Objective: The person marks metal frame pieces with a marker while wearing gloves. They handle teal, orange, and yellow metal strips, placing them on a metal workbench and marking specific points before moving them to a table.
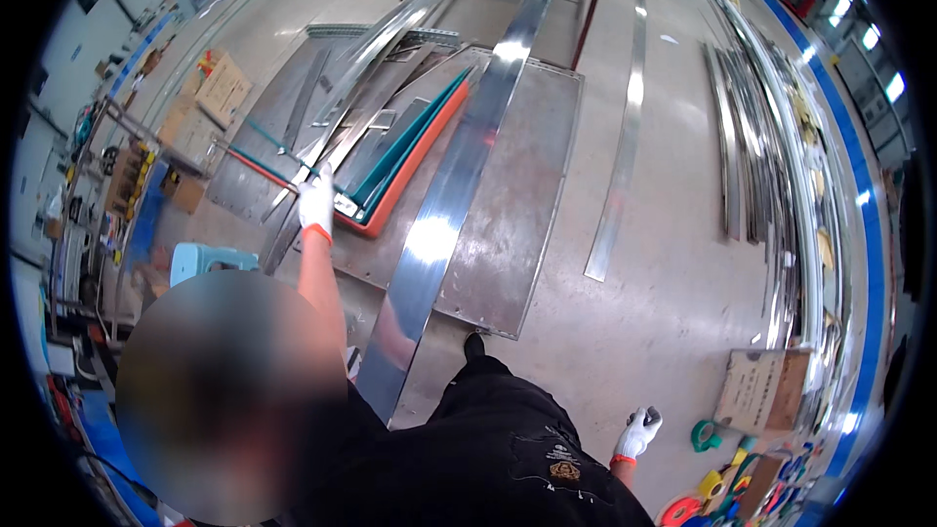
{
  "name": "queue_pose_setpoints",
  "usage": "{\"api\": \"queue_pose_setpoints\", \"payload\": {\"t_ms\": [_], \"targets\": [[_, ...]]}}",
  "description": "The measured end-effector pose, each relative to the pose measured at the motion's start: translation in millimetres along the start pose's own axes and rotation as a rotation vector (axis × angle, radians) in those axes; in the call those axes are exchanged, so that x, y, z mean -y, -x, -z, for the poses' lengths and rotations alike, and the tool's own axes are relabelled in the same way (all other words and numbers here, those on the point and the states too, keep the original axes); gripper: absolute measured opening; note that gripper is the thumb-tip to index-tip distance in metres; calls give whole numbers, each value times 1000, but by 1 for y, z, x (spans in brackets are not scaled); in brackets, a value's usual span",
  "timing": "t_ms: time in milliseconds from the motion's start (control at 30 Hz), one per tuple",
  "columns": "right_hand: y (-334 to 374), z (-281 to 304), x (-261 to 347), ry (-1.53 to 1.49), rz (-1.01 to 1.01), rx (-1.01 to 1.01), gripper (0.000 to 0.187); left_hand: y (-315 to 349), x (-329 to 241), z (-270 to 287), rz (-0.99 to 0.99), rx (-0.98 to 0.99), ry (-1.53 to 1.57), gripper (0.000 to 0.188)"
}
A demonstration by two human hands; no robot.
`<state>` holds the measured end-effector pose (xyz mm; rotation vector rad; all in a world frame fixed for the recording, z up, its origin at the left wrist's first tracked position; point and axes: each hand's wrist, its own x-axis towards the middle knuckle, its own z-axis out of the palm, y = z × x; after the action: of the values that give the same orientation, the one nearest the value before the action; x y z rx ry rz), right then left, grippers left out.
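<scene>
I cannot tell if either grip is closed: the right white-gloved hand [637, 432] is apart, the left white-gloved hand [316, 205] at the near end of the long orange-and-teal tool [415, 171] on the grey metal worktop [517, 224], best steadied clear of the shiny metal strip [444, 200].

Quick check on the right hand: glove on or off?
On: a white glove covers the right hand, with an orange cuff at the wrist.

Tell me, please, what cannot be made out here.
In the head view:
Lower left: everything behind a round blur.
Wide metal strip: near end hidden by black clothing, far end cut off by top edge.
Left hand and right hand: too small to tell whether either grips anything.
</scene>
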<state>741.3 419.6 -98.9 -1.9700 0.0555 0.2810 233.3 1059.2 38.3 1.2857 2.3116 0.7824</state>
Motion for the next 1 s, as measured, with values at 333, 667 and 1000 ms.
{"api": "queue_pose_setpoints", "payload": {"t_ms": [333, 667, 1000], "targets": [[80, 13, -5, 348, -107, -123, 29, 52, 15, -28, -226, -348, -251, 81], [213, 200, -174, 275, -693, -235, 43, 556, -22, -152, -1392, 1130, 7, 41], [342, 336, -318, -226, -1101, -624, 43, 896, 112, -255, -1620, 1732, -1208, 52]]}}
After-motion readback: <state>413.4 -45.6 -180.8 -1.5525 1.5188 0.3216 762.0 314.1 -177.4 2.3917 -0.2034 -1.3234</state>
